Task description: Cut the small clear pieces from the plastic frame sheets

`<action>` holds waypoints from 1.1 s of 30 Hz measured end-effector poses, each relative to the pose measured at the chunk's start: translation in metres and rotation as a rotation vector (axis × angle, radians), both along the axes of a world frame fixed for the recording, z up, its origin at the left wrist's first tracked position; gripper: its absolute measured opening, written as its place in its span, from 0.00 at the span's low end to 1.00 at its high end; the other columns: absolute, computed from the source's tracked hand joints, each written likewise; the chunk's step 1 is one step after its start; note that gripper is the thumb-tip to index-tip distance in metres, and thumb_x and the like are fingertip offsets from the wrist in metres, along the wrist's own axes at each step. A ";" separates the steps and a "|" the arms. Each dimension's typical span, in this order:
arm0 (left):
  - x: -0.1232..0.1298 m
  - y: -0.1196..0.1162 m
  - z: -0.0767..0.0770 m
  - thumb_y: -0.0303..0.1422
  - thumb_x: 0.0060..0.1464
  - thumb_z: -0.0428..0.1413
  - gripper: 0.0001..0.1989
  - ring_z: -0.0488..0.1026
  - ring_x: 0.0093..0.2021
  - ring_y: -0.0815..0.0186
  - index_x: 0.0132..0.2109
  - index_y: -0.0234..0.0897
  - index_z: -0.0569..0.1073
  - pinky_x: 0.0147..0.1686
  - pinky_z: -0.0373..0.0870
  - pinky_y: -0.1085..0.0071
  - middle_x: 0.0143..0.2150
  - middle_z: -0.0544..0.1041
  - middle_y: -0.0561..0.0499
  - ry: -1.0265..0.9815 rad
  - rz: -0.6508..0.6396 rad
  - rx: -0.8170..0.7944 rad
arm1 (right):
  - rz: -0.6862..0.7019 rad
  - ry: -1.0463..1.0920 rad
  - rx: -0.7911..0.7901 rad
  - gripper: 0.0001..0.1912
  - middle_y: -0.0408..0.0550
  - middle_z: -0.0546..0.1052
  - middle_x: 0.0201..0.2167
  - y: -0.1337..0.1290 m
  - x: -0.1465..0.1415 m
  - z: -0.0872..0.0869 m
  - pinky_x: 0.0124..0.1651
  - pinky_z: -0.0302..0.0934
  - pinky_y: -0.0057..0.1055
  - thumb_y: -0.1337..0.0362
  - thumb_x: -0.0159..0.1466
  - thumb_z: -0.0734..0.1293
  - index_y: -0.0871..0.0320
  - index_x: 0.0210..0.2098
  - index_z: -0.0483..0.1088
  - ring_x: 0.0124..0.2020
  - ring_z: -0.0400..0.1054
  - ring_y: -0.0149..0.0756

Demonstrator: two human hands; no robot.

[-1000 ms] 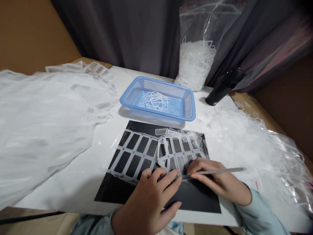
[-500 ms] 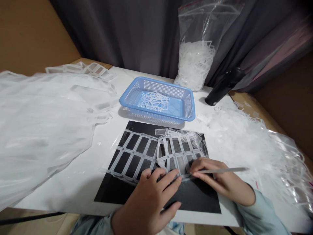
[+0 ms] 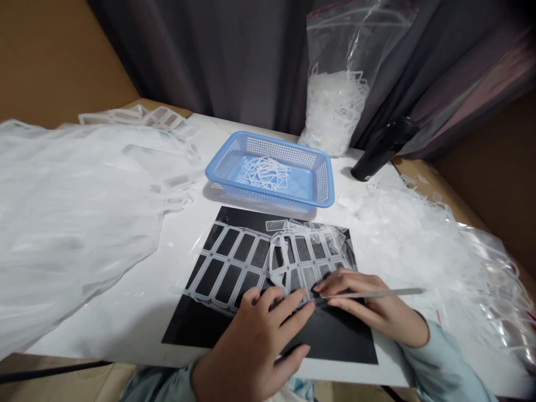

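A translucent sheet of joined rectangular frames point(image 3: 228, 259) lies across a black mat point(image 3: 196, 329). Spread over its lower edge, near the middle, is my left hand point(image 3: 262, 329), fingers apart and pressing down. My right hand point(image 3: 368, 304) grips a thin metal tool point(image 3: 389, 292), its tip near my left fingertips at the sheet's lower edge. Small loose clear rectangular pieces point(image 3: 276, 225) rest along the top right of the sheet. Whether my right fingertips also touch the sheet is hard to tell.
Behind the mat stands a blue basket point(image 3: 218, 177) holding thin white frames. A zip bag of scraps point(image 3: 335, 106) and a black bottle point(image 3: 379, 153) are farther back. Clear sheets point(image 3: 79, 223) pile at left, scraps point(image 3: 419, 240) at right.
My right hand has shifted slightly left with the tool, toward my left fingertips. My left hand has stayed nearly in place.
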State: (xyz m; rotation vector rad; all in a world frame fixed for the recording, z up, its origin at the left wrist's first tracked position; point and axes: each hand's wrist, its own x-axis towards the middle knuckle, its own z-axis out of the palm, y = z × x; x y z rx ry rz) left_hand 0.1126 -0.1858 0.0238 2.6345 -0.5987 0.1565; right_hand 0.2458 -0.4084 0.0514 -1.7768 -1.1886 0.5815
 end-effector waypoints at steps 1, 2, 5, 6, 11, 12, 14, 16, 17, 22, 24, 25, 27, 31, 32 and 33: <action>0.000 0.000 0.000 0.41 0.66 0.49 0.22 0.64 0.52 0.61 0.65 0.48 0.62 0.46 0.56 0.61 0.65 0.65 0.58 0.002 0.001 -0.004 | 0.003 -0.006 -0.007 0.08 0.51 0.75 0.43 0.000 0.000 0.000 0.49 0.65 0.30 0.74 0.68 0.65 0.60 0.45 0.71 0.47 0.70 0.34; 0.000 0.000 0.000 0.42 0.66 0.49 0.22 0.64 0.52 0.61 0.65 0.48 0.63 0.47 0.55 0.61 0.65 0.65 0.59 0.004 0.007 -0.009 | 0.006 -0.013 -0.011 0.08 0.51 0.75 0.43 0.000 0.000 0.000 0.49 0.65 0.30 0.74 0.68 0.65 0.60 0.45 0.71 0.47 0.70 0.34; 0.000 0.000 0.000 0.42 0.67 0.48 0.22 0.63 0.52 0.61 0.65 0.48 0.63 0.47 0.55 0.61 0.65 0.64 0.60 0.012 0.013 -0.016 | 0.019 -0.034 -0.011 0.08 0.52 0.75 0.44 0.001 0.001 0.001 0.50 0.65 0.31 0.74 0.68 0.65 0.61 0.45 0.71 0.48 0.69 0.35; 0.000 0.000 0.000 0.42 0.67 0.48 0.22 0.63 0.53 0.61 0.65 0.48 0.62 0.47 0.54 0.61 0.65 0.64 0.60 0.015 0.014 -0.015 | 0.026 -0.047 -0.010 0.08 0.52 0.75 0.44 0.001 0.000 0.001 0.50 0.64 0.31 0.75 0.68 0.65 0.61 0.45 0.71 0.48 0.69 0.35; -0.001 -0.001 0.002 0.43 0.68 0.47 0.21 0.63 0.52 0.62 0.65 0.48 0.63 0.47 0.54 0.61 0.65 0.64 0.61 0.022 0.021 -0.015 | 0.070 -0.124 0.019 0.07 0.54 0.75 0.44 0.002 -0.001 0.000 0.52 0.62 0.32 0.75 0.68 0.64 0.62 0.45 0.70 0.49 0.67 0.37; 0.000 -0.001 0.002 0.44 0.68 0.46 0.21 0.63 0.52 0.62 0.65 0.48 0.63 0.47 0.53 0.61 0.65 0.64 0.62 0.020 0.021 -0.018 | 0.073 -0.129 0.029 0.08 0.55 0.75 0.44 0.001 -0.001 -0.002 0.51 0.63 0.32 0.75 0.69 0.64 0.62 0.45 0.70 0.48 0.67 0.37; 0.000 -0.001 0.003 0.44 0.68 0.46 0.21 0.63 0.51 0.62 0.64 0.48 0.63 0.47 0.53 0.61 0.64 0.65 0.62 0.011 0.025 -0.026 | 0.069 -0.135 0.036 0.10 0.55 0.75 0.44 0.001 -0.002 -0.005 0.47 0.64 0.32 0.74 0.69 0.63 0.62 0.48 0.71 0.46 0.66 0.37; 0.000 -0.002 0.003 0.44 0.68 0.46 0.21 0.63 0.51 0.62 0.64 0.47 0.64 0.47 0.54 0.61 0.63 0.66 0.61 -0.009 0.024 -0.034 | 0.067 -0.152 0.040 0.12 0.55 0.75 0.43 0.001 -0.002 -0.007 0.45 0.65 0.32 0.73 0.69 0.63 0.60 0.51 0.70 0.44 0.66 0.37; 0.000 -0.002 0.003 0.44 0.67 0.47 0.21 0.63 0.51 0.61 0.63 0.47 0.64 0.47 0.54 0.61 0.63 0.67 0.61 -0.013 0.026 -0.034 | 0.071 -0.165 0.045 0.12 0.54 0.76 0.43 0.001 -0.002 -0.007 0.44 0.65 0.33 0.72 0.70 0.63 0.60 0.52 0.70 0.43 0.66 0.37; 0.001 -0.002 0.003 0.44 0.67 0.48 0.21 0.64 0.50 0.61 0.63 0.47 0.65 0.46 0.55 0.61 0.62 0.68 0.60 -0.023 0.026 -0.030 | 0.093 -0.233 0.091 0.12 0.57 0.76 0.46 0.006 -0.001 -0.006 0.46 0.65 0.35 0.72 0.71 0.62 0.61 0.52 0.69 0.43 0.68 0.36; 0.001 -0.002 0.003 0.44 0.67 0.48 0.21 0.64 0.50 0.61 0.63 0.47 0.65 0.45 0.55 0.61 0.62 0.68 0.60 -0.024 0.023 -0.030 | 0.072 -0.251 0.112 0.11 0.57 0.76 0.46 0.007 -0.002 -0.005 0.45 0.65 0.35 0.72 0.71 0.61 0.61 0.52 0.70 0.43 0.68 0.36; 0.001 -0.002 0.003 0.44 0.67 0.47 0.21 0.65 0.50 0.61 0.63 0.47 0.65 0.45 0.55 0.60 0.63 0.67 0.60 -0.019 0.026 -0.028 | 0.058 -0.261 0.116 0.11 0.57 0.76 0.46 0.007 -0.002 -0.006 0.45 0.65 0.35 0.72 0.71 0.61 0.60 0.51 0.70 0.43 0.67 0.36; 0.001 -0.002 0.003 0.44 0.67 0.47 0.20 0.65 0.50 0.62 0.63 0.48 0.65 0.45 0.55 0.60 0.63 0.67 0.60 -0.009 0.032 -0.027 | 0.029 -0.284 0.118 0.11 0.56 0.76 0.46 0.006 -0.003 -0.007 0.44 0.66 0.35 0.73 0.70 0.62 0.60 0.50 0.70 0.43 0.67 0.37; 0.001 -0.002 0.003 0.45 0.67 0.47 0.21 0.65 0.50 0.63 0.63 0.48 0.65 0.45 0.55 0.60 0.63 0.67 0.61 -0.005 0.028 -0.028 | -0.023 -0.322 0.108 0.12 0.53 0.75 0.46 0.003 -0.004 -0.009 0.46 0.66 0.34 0.73 0.70 0.62 0.59 0.52 0.69 0.45 0.67 0.37; 0.001 -0.002 0.003 0.45 0.67 0.47 0.21 0.64 0.50 0.62 0.63 0.48 0.65 0.46 0.55 0.60 0.63 0.67 0.61 -0.003 0.027 -0.026 | -0.037 -0.330 0.105 0.13 0.53 0.75 0.46 0.003 -0.005 -0.009 0.46 0.66 0.34 0.73 0.70 0.62 0.58 0.52 0.69 0.45 0.67 0.37; 0.001 -0.002 0.002 0.45 0.67 0.46 0.21 0.64 0.51 0.62 0.64 0.48 0.64 0.46 0.54 0.60 0.63 0.66 0.61 0.000 0.027 -0.024 | -0.050 -0.337 0.103 0.14 0.53 0.75 0.46 0.003 -0.004 -0.009 0.46 0.65 0.34 0.74 0.70 0.62 0.58 0.53 0.68 0.46 0.67 0.37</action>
